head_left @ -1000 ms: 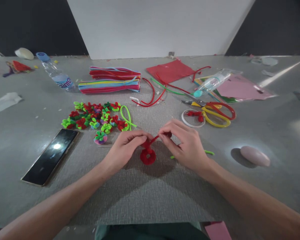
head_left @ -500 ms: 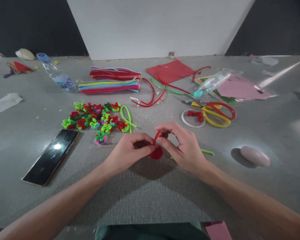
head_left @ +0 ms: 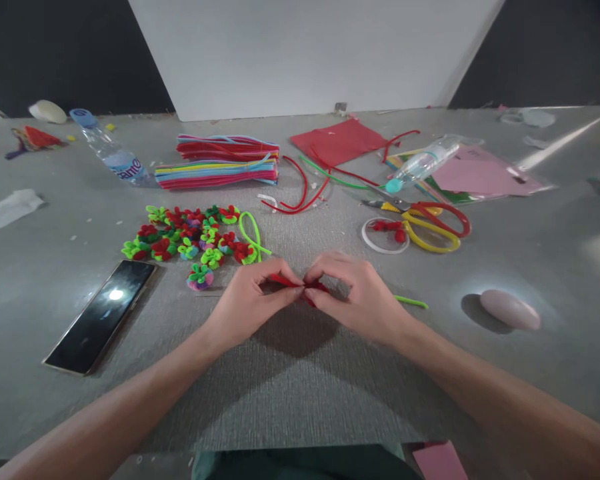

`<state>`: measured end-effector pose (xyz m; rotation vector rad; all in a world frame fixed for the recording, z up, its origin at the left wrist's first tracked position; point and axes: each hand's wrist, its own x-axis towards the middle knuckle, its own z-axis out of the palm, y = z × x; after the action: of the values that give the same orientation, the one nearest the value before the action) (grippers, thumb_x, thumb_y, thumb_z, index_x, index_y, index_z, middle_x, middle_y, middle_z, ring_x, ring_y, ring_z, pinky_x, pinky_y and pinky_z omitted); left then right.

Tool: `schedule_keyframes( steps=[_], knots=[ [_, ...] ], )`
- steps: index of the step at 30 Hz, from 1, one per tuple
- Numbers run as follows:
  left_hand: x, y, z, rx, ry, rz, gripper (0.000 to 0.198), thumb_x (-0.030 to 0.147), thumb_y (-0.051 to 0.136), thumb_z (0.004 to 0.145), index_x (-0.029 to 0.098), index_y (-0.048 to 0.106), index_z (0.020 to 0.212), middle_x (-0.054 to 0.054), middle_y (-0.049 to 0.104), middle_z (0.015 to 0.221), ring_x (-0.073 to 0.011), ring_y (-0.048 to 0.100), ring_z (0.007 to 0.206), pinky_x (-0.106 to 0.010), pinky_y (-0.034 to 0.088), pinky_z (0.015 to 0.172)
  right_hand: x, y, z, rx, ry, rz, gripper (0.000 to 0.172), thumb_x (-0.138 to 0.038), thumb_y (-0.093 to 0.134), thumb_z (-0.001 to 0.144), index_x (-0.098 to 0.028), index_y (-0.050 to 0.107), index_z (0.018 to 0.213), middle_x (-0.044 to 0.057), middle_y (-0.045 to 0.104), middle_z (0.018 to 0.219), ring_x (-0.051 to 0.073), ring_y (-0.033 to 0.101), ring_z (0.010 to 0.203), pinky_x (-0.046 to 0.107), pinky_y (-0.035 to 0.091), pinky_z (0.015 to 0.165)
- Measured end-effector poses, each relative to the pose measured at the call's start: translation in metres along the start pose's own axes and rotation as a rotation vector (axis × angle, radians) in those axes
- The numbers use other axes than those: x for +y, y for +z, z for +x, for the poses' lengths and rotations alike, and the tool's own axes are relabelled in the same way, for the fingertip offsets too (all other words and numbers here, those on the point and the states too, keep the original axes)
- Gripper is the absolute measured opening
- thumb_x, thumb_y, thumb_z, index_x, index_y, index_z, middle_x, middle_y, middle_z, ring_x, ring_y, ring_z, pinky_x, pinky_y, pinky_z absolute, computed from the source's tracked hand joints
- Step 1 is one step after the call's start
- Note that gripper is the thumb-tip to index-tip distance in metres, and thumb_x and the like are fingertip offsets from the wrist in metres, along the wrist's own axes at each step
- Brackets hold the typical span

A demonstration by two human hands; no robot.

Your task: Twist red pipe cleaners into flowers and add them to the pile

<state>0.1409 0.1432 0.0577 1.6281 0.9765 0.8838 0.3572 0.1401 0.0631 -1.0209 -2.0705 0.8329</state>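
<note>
**Pinch tight, twist small**

Your left hand (head_left: 250, 300) and right hand (head_left: 360, 297) meet fingertip to fingertip above the table (head_left: 300, 400), both closed on the red pipe cleaner (head_left: 300, 285). Keep your grip near the bend, so the coil stays snug and flat.

Mostly hidden: red fuzzy pipe-cleaner piece (head_left: 300, 287), pinched between fingertips of left hand (head_left: 247, 303) and right hand (head_left: 363, 300); shape not readable. Green pipe-cleaner stick (head_left: 411, 302) half covered by right hand. Cut off at bottom edge: pink paper sheet (head_left: 440, 461). Clear plastic water bottle (head_left: 111, 155) label blurred, unreadable. Small scraps at far left edge too blurred to identify.
</note>
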Motion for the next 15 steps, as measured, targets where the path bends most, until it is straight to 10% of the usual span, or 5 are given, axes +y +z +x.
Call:
schedule_keyframes(
  steps=[15],
  knots=[
    [0.0039, -0.0039, -0.0005, 0.014, 0.066, 0.108, 0.008, 0.018, 0.074, 0.092, 0.018, 0.08, 0.089, -0.002, 0.081, 0.084, -0.017, 0.075, 0.082, -0.026, 0.057, 0.077, 0.0063, 0.0019, 0.0008, -0.025, -0.028, -0.008, 0.014, -0.01, 0.065, 0.092, -0.02, 0.069, 0.084, 0.0, 0.067, 0.083, 0.016, 0.061, 0.083, 0.031, 0.044, 0.079]
  ],
)
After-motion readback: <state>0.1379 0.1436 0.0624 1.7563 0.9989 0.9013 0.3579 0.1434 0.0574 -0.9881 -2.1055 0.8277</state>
